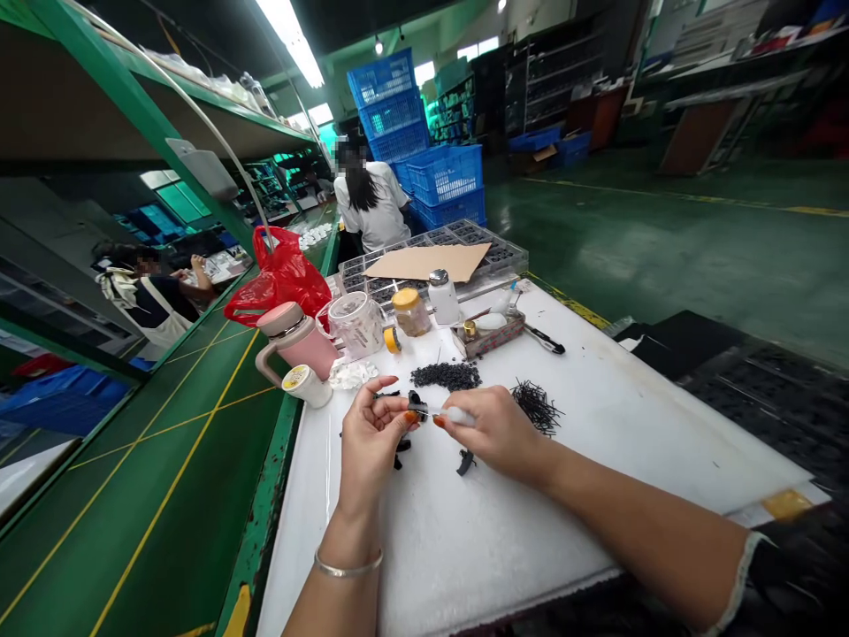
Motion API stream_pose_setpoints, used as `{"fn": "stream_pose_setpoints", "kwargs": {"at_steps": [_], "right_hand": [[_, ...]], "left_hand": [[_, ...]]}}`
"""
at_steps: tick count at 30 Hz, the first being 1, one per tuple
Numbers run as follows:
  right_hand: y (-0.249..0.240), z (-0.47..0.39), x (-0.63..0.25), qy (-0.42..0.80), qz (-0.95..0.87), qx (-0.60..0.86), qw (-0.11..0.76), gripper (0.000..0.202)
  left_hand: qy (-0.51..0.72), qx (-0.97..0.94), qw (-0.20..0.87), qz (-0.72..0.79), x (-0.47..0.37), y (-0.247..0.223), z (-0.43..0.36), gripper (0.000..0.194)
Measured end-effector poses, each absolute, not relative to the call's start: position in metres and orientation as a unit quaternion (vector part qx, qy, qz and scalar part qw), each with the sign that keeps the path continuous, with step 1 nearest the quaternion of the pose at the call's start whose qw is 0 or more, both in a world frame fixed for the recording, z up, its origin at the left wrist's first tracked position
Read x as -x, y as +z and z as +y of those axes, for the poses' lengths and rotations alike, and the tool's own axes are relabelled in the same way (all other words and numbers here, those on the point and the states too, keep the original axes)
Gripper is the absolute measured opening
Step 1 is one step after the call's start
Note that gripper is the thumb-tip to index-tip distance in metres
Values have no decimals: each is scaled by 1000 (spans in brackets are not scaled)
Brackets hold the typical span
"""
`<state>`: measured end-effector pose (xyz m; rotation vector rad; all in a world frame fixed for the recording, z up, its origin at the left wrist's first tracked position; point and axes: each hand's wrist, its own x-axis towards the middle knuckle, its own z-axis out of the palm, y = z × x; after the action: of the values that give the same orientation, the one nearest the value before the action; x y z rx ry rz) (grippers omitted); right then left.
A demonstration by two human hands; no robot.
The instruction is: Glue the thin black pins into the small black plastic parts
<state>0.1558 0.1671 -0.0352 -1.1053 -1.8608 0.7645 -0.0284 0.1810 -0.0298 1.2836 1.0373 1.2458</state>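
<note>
Black part (pixel 416 405) is sitting in the closed grip of our left hand (pixel 372 433); our right hand (pixel 500 429) is gripping a white tool (pixel 459 416) beside it. Rightward, bare tabletop (pixel 610 407) is reaching its edge. Beyond, a yellow-lidded jar (pixel 411 316) is standing near a compartmented tray (pixel 514 259), cardboard (pixel 428 263) lying across it; green floor (pixel 597 230) is spreading farther right.

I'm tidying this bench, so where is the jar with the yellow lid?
In the head view, the yellow-lidded jar stands toward the far end of the white tabletop, between the clear tub on its left and the white bottle on its right.
</note>
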Motion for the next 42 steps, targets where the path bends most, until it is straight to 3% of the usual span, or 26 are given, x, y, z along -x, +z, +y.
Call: {"fn": "stream_pose_setpoints", "kwargs": {"at_steps": [4, 8, 11, 16, 18, 20, 23, 26, 29, 31, 34, 37, 39, 42], "right_hand": [[-34, 175, -156, 666, -490, 407, 387, 25], [-38, 180, -158, 749, -423, 373, 346, 25], [-38, 176, -158, 621, -536, 428, 379, 24], [-40, 166, -155, 205, -783, 444, 384, 17], [-40, 164, -152, 160, -804, 431, 377, 14], [-38, 164, -150, 223, -773, 449, 389, 17], [-37, 167, -147, 488, -620, 462, 406, 26], [-41, 172, -146, 720, -414, 418, 368, 22], [-46, 176, -146, 776, -332, 422, 332, 23], [-48, 176, -145, 710, -416, 450, 346, 24], [-50, 171, -145, 452, -645, 487, 376, 29], [-53, 166, -147, 226, -761, 457, 402, 26], [-53, 164, -148, 185, -773, 441, 417, 23], [-49, 164, -146, 259, -732, 479, 410, 27]], "left_hand": [[513, -549, 507, 421, 27, -27, 179, 46], [505, -556, 510, 419, 26, -26, 179, 49], [501, -545, 515, 433, 27, -28, 181, 51], [498, -525, 526, 447, 29, -29, 184, 51], [501, -519, 523, 453, 29, -28, 183, 49], [502, -519, 523, 453, 29, -27, 182, 48], [501, -527, 525, 444, 29, -28, 182, 48], [493, -534, 525, 443, 29, -29, 184, 48], [488, -543, 520, 444, 31, -29, 184, 48], [487, -542, 516, 449, 31, -29, 183, 48], [488, -519, 529, 461, 32, -28, 183, 49], [492, -492, 551, 461, 31, -26, 183, 48], [496, -489, 555, 455, 31, -24, 182, 48], [504, -511, 533, 448, 32, -22, 180, 46]]}}
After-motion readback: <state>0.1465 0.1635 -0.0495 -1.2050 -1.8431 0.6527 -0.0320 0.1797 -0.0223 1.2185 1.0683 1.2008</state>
